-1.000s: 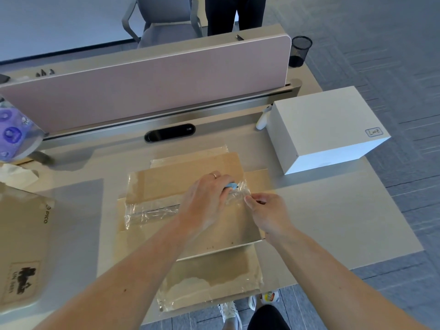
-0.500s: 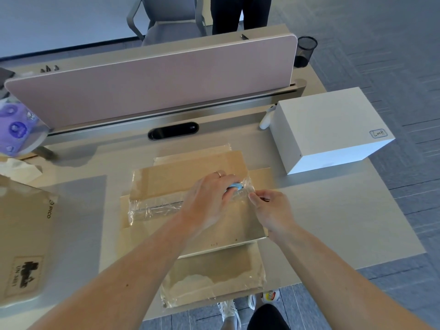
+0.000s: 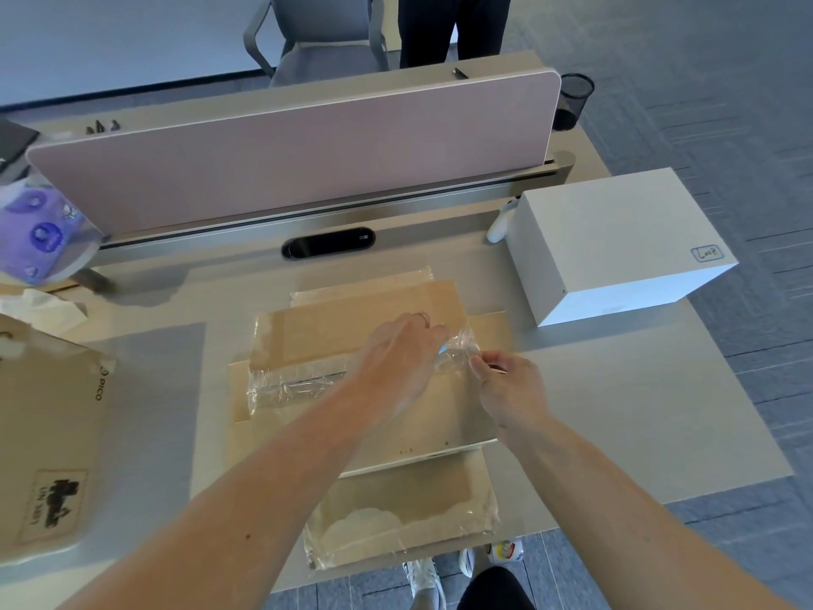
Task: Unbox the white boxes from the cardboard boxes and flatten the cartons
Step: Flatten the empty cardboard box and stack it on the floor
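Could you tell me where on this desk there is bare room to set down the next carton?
Bare desk lies right of the flattened carton, in front of the white box. A narrower strip runs between that carton and the cardboard box at left. The middle is crowded.

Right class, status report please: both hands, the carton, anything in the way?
Left hand and right hand both pinching clear tape. Flattened carton on desk, tape partly stuck. White box out, standing clear at right.
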`<action>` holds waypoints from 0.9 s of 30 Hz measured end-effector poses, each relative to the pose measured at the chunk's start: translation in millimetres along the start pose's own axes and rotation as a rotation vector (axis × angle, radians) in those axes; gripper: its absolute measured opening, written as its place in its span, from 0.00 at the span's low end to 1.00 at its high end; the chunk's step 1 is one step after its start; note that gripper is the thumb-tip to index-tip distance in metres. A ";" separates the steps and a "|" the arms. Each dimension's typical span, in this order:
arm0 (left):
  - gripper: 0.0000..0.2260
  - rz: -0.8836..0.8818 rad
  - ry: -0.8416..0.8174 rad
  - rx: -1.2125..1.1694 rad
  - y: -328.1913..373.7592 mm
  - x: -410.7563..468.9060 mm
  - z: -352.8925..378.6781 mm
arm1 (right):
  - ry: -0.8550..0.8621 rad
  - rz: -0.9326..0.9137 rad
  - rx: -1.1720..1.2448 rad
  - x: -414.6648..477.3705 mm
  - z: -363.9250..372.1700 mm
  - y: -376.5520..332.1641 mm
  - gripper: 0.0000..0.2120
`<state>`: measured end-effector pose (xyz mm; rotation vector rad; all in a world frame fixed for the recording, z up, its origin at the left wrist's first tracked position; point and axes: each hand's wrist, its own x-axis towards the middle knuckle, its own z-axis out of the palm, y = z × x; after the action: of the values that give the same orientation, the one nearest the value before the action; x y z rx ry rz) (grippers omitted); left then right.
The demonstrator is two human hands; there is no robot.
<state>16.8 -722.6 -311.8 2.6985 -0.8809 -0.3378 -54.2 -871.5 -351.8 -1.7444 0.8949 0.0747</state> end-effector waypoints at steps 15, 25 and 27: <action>0.11 -0.157 -0.048 0.289 -135.6 -104.0 -41.5 | 0.013 0.005 -0.053 1.2 -2.6 -7.1 0.05; 0.06 -0.205 0.231 0.103 -180.0 -171.0 -67.5 | 0.028 0.010 -0.124 1.5 -4.2 -13.9 0.12; 0.06 -0.176 0.333 -0.008 -159.0 -163.2 -69.3 | 0.027 -0.007 -0.199 -3.1 -3.9 -15.7 0.15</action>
<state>-5.0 -487.7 -278.8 2.7188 -0.5472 0.0743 -48.5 -871.7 -336.2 -1.9368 0.9272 0.1398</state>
